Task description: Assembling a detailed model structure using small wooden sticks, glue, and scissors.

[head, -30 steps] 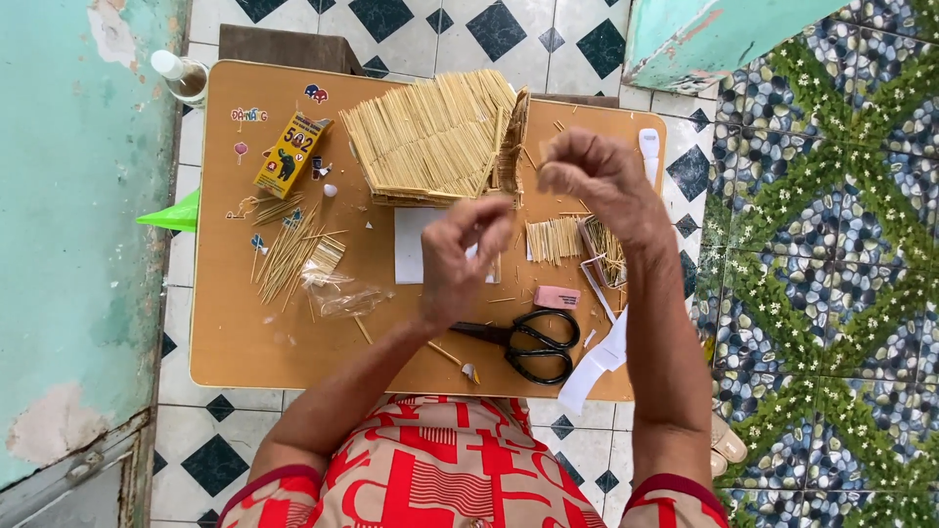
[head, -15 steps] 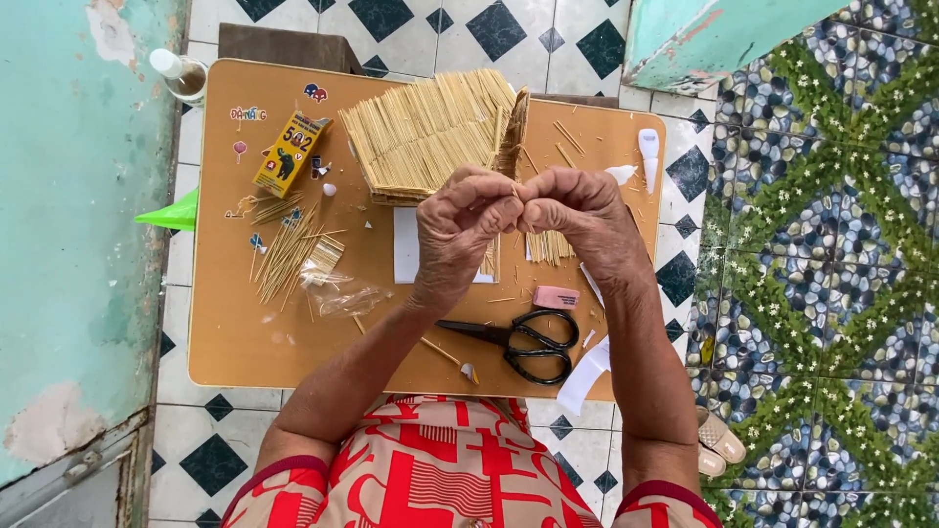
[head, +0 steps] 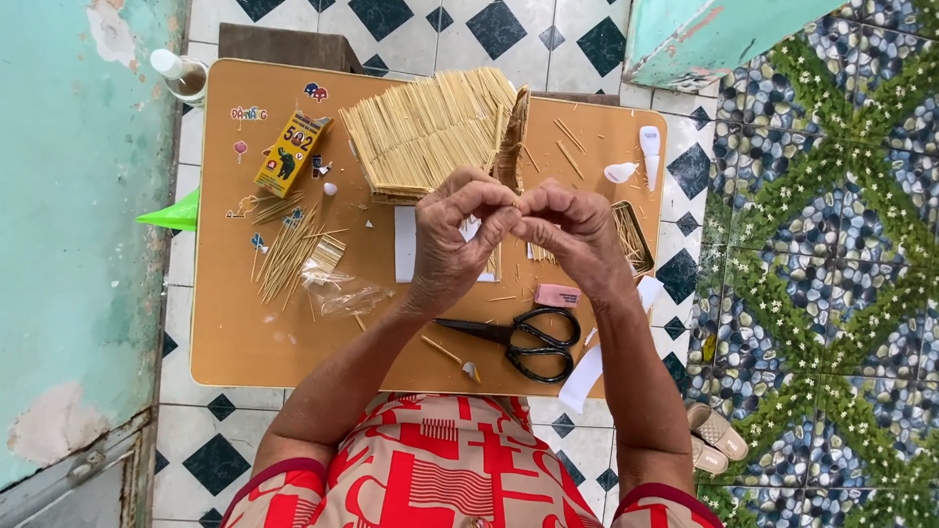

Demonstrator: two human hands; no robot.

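**Both hands pinched together above the middle of the surface**

The left hand (head: 452,244) and the right hand (head: 572,233) met fingertip to fingertip over the middle of the tan surface (head: 235,337). Both were closed in a pinch on something too small to make out. They hung just in front of a stick-built roof panel (head: 425,132) that lay toward the far edge, with a brown upright piece (head: 513,137) leaning at its right end.

Under the hands lay a white paper sheet (head: 406,244). Near the front edge were black scissors (head: 523,342), blades pointing left, and just beyond them a small pink eraser-like block (head: 557,294). A white paper strip (head: 584,376) hung over the front right corner.

Toward the left edge a loose heap of thin sticks (head: 289,256) fanned out, with a crumpled clear plastic bag (head: 344,293) beside it. Beyond that, a yellow rectangular box (head: 291,153) with dark print and a red band lay tilted. Small coloured stickers (head: 315,91) dotted the far left corner. A white tube (head: 650,152) lay at the far right corner, and a shallow tray of sticks (head: 634,240) sat by the right edge.

A clear bottle with a white cap (head: 176,73) stood off the far left corner on the tiled floor (head: 245,29).
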